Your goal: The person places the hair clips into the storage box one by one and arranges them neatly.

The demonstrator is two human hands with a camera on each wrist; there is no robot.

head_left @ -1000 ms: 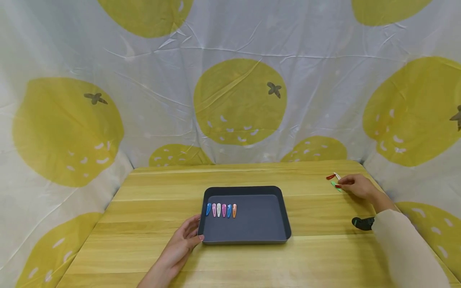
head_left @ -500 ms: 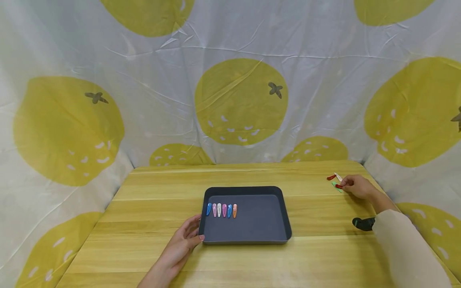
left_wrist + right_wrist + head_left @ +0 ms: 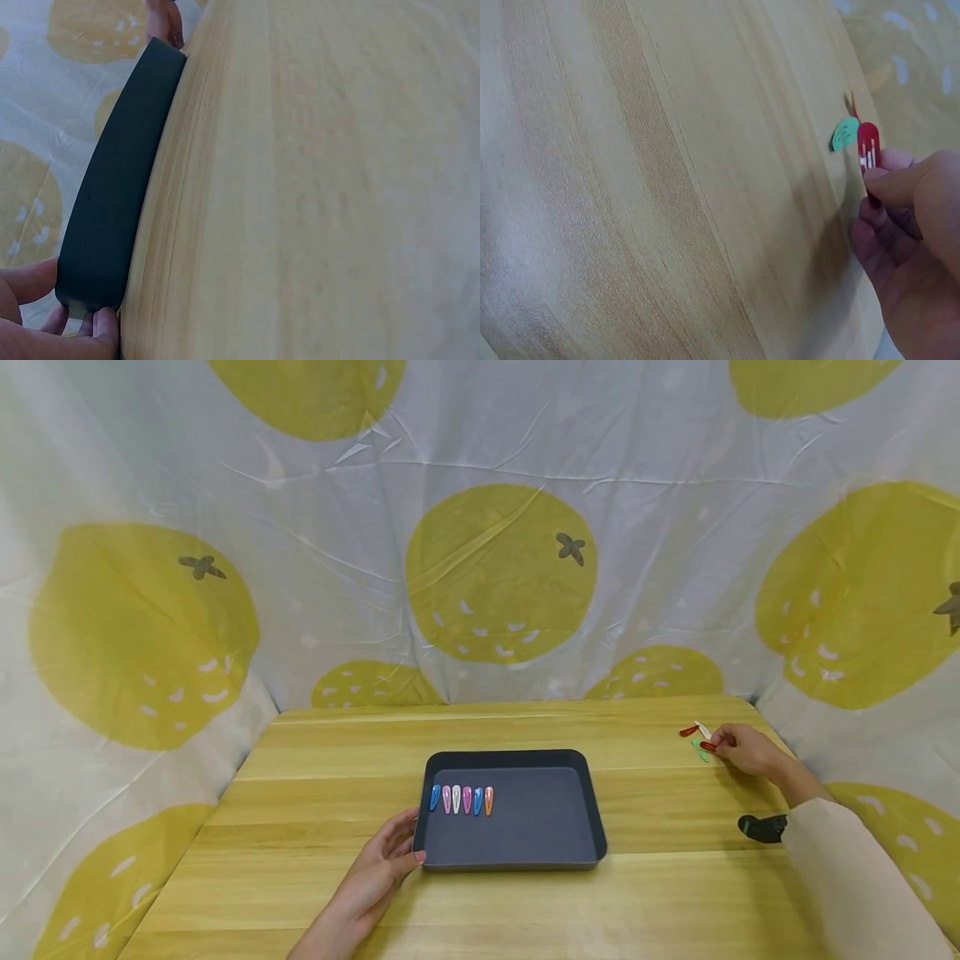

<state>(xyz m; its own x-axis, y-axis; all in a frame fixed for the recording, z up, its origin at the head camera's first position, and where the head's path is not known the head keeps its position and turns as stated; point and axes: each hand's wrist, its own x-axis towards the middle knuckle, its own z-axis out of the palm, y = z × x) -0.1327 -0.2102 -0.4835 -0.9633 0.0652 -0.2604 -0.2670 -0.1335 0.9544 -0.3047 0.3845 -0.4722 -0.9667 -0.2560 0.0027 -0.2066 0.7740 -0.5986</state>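
Note:
My right hand (image 3: 750,753) pinches a red snap hair clip (image 3: 868,141) between thumb and fingers at the table's right side. Close to it lie a green hair clip (image 3: 845,134), a white hair clip (image 3: 702,729) and another red hair clip (image 3: 687,731). In the head view, my left hand (image 3: 378,868) holds the near left corner of a dark grey tray (image 3: 540,814), thumb at the front and fingers along the side wall. A row of hair clips stands in the tray's left part: blue, pink, white, magenta, blue, and an orange hair clip (image 3: 489,801) at the right end.
Under the right forearm a black strap-like object (image 3: 761,828) shows, partly behind the sleeve (image 3: 847,868). The wooden table (image 3: 300,827) ends at a lemon-patterned cloth (image 3: 337,568) behind and on both sides.
The red hair clip in my right hand has shifted slightly right and turned a little, and more of the green clip shows. My left hand and the tray stay in place.

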